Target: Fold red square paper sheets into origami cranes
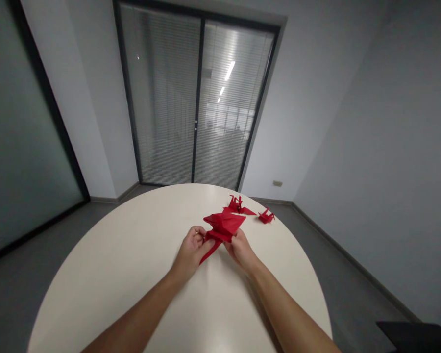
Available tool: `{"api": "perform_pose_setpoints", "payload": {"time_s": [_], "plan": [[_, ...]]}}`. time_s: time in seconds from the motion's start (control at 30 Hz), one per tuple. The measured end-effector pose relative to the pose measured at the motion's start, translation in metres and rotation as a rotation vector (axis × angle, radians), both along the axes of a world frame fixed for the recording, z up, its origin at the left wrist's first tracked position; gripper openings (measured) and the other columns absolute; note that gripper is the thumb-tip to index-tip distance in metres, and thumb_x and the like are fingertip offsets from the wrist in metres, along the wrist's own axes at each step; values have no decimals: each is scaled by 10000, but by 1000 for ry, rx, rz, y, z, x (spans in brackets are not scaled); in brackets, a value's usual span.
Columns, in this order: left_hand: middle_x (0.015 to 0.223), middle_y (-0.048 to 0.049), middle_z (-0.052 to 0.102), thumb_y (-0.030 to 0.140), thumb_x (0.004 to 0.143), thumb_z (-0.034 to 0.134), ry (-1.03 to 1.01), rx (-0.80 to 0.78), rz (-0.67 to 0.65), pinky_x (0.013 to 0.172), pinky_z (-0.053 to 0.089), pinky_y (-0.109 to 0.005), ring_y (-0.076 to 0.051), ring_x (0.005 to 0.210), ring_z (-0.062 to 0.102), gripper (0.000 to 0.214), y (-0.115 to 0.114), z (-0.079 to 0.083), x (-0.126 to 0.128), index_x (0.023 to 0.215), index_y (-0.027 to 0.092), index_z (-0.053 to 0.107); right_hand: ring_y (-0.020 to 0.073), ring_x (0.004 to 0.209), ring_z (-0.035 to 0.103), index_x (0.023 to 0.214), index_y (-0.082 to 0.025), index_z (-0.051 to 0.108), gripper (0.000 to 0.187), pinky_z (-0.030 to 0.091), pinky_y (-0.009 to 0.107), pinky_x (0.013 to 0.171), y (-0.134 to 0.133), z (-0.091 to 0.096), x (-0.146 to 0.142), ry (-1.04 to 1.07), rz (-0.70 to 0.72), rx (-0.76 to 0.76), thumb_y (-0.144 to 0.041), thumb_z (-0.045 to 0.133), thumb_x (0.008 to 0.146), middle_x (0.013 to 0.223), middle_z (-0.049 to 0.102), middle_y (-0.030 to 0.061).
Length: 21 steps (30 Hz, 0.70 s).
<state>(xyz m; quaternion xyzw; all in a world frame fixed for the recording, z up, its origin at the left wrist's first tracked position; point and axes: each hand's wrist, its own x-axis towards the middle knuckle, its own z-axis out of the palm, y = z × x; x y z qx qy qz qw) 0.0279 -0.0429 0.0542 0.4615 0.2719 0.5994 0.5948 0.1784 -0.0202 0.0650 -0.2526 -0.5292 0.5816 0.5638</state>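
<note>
A partly folded red origami paper is held between both hands over the table. My left hand grips its left side, thumb on top, with a narrow red point sticking out below the thumb. On the right side, my right hand pinches the lower edge; some of its fingers are hidden under the paper. Broad flaps stand up and spread away from me. Beyond the paper lie red folded paper cranes, bunched together, and a separate red paper crane sits to their right.
The round white table fills the lower middle, its curved edge running round the far side and right. Behind it stands a glass door with blinds. A black object shows at the bottom right corner.
</note>
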Motion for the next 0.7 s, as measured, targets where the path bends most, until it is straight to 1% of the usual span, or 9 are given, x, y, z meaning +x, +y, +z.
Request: {"api": "perform_pose_setpoints", "payload": {"time_s": [0.1,0.2,0.3,0.37,0.4,0.5,0.57,0.63,0.7], "plan": [[751,22,616,331,672,871,-94,-54,-68,703,465,-258,-123,698,592,415,0,1,0,802,197,500,169,732,602,843,-195,729,154,476,286,745,-3,2,1,42,35,-70,-216,767,695,788,699,7],[709,33,594,274,654,885,-167,-112,-134,657,451,-235,-103,646,566,430,-1,0,-2,738,191,472,154,683,582,807,-192,721,142,475,276,715,-7,7,1,51,57,-105,-218,776,679,760,693,0],[696,29,578,291,722,846,-196,-173,-246,635,434,-223,-100,640,544,370,-4,-2,-5,735,185,491,154,643,557,752,-210,706,118,484,283,692,-8,10,2,73,76,-113,-185,759,649,691,671,-19],[735,9,593,336,782,799,-204,-194,-324,670,447,-241,-118,683,556,306,-6,-2,-7,772,178,537,158,634,552,710,-218,686,124,487,287,685,-9,10,3,73,74,-131,-156,747,620,651,651,-32],[753,-1,600,350,797,785,-205,-202,-342,693,453,-252,-127,703,562,289,-6,-1,-7,787,176,555,161,648,562,706,-218,682,128,490,291,698,-9,10,3,65,72,-142,-152,743,615,661,657,-32],[796,-19,630,326,752,821,-206,-231,-317,747,460,-274,-147,746,584,283,-7,2,-8,798,178,585,183,734,607,723,-207,685,92,495,312,765,-10,9,4,32,77,-165,-207,743,652,737,698,-9],[875,-46,666,305,702,853,-180,-237,-325,776,467,-297,-171,792,612,308,-7,4,-7,869,179,627,203,783,632,761,-202,699,105,498,332,794,-10,9,5,18,88,-164,-273,742,697,770,716,10],[933,-74,685,287,677,860,-112,-215,-338,780,469,-312,-191,823,627,361,-7,5,-7,958,173,663,219,821,650,817,-200,713,149,504,346,810,-10,8,4,3,97,-151,-319,742,733,813,731,25],[883,-77,690,276,671,853,-19,-173,-313,751,466,-307,-191,796,625,341,-7,5,-6,946,157,690,219,837,659,861,-199,721,173,514,343,806,-8,6,4,-9,102,-135,-333,745,754,863,743,33]]}}
